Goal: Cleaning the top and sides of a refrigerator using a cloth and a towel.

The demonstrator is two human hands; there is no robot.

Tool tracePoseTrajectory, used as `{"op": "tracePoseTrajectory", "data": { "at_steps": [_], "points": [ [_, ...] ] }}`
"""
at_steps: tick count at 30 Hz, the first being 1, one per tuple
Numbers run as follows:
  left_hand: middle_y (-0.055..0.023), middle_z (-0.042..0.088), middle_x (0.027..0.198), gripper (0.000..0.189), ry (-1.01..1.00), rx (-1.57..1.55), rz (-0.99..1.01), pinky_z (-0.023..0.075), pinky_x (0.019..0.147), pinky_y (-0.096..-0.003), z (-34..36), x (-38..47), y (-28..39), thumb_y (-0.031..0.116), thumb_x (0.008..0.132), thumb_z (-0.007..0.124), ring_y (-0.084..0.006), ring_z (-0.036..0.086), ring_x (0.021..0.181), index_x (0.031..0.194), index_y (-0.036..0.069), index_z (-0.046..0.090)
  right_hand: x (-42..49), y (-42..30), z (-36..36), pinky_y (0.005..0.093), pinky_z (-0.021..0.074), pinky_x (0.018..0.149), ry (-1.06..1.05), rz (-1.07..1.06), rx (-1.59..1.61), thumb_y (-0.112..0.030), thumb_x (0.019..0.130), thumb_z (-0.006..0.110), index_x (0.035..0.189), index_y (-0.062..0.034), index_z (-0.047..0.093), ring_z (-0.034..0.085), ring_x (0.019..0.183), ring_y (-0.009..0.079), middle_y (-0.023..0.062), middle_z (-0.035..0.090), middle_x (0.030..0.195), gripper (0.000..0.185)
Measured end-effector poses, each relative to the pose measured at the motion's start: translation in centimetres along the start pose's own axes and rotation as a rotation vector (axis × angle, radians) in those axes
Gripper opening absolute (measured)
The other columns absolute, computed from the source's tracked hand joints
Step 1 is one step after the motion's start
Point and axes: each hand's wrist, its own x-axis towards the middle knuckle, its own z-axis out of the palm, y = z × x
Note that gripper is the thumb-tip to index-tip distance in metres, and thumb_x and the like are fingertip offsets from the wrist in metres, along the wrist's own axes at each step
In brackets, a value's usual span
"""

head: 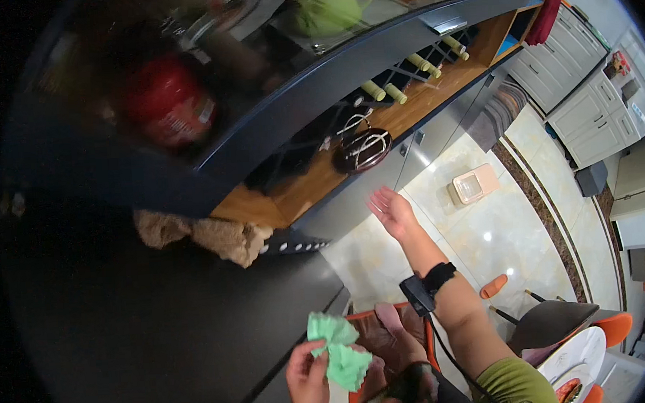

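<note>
My left hand point(310, 377) pinches a light green cloth point(348, 366) with scalloped edges, gathered at its middle between thumb and fingers. It hangs in the air above the chair point(363, 329) on which my bare feet rest. My right hand point(392, 211) is stretched out with fingers apart and holds nothing. It is in front of the dark cabinet's lower doors point(348, 208), apart from them in the picture. A round dark brown object with a white cord point(365, 150) sits on the wooden shelf point(405, 99) above that hand. A strap with a black device is on my right forearm.
Several wine bottles point(425, 65) lie in the rack. A green pitcher point(327, 7) and a red container point(169, 103) show in the cabinet's upper part. A brown cloth point(228, 240) hangs at the shelf end. A pink-lidded box point(474, 184) and an orange slipper point(494, 286) are on the floor.
</note>
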Motion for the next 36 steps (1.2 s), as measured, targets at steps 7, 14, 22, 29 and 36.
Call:
{"op": "tracePoseTrajectory", "data": {
  "at_steps": [7,14,22,29,36],
  "points": [
    [0.0019,0.054,0.091,0.019,-0.143,-0.004,0.079,0.0386,0.069,-0.0198,0.9,-0.7,7.2,0.004,0.092,0.054,-0.0054,0.048,0.08,0.111,0.004,0.057,-13.7,-4.2,0.3,0.0374,0.0467,0.097,-0.29,0.083,-0.262,-0.013,0.094,0.047,0.128,-0.0003,0.043,0.053,0.111,0.0252,0.0126,0.052,0.118,0.037],
    [-0.0024,0.059,0.107,0.021,-0.27,0.131,0.482,0.0472,0.083,-0.0263,0.0,-6.3,11.9,0.003,0.092,0.053,-0.0098,0.056,0.095,0.112,0.005,0.057,-31.5,-5.2,10.1,0.0404,0.0445,0.095,-0.977,0.079,-0.91,-0.037,0.09,0.058,0.141,-0.013,0.033,0.048,0.118,0.0246,0.0112,0.042,0.138,0.061],
    [-0.0172,0.037,0.134,0.054,-0.212,0.591,1.185,0.0324,0.103,-0.0356,2.7,-16.9,22.4,0.016,0.09,0.059,-0.0271,0.039,0.125,0.137,0.004,0.036,-47.0,-8.8,20.2,0.0296,0.0457,0.093,-1.542,-0.272,-0.994,0.005,0.084,0.061,0.139,-0.0017,0.034,0.052,0.111,0.0148,0.0108,0.051,0.126,0.062],
    [-0.0163,0.047,0.124,0.047,0.127,0.858,1.688,0.0346,0.102,-0.0371,-2.0,-28.4,34.5,0.008,0.084,0.064,-0.0293,0.046,0.119,0.128,0.002,0.047,-60.9,-7.9,32.3,0.0322,0.0481,0.09,-2.021,-0.748,-0.934,-0.015,0.091,0.06,0.14,-0.0041,0.033,0.055,0.109,0.0157,0.0105,0.053,0.124,0.057],
    [-0.0124,0.056,0.114,0.031,0.546,0.951,1.51,0.041,0.094,-0.0317,-16.5,-36.3,44.4,0.005,0.087,0.058,-0.0211,0.054,0.107,0.118,0.003,0.055,-62.8,-1.7,39.6,0.0317,0.0446,0.096,-1.998,-0.707,-1.181,-0.027,0.1,0.044,0.127,-0.0056,0.052,0.054,0.112,0.0157,0.0077,0.058,0.119,0.036]
  ]
}}
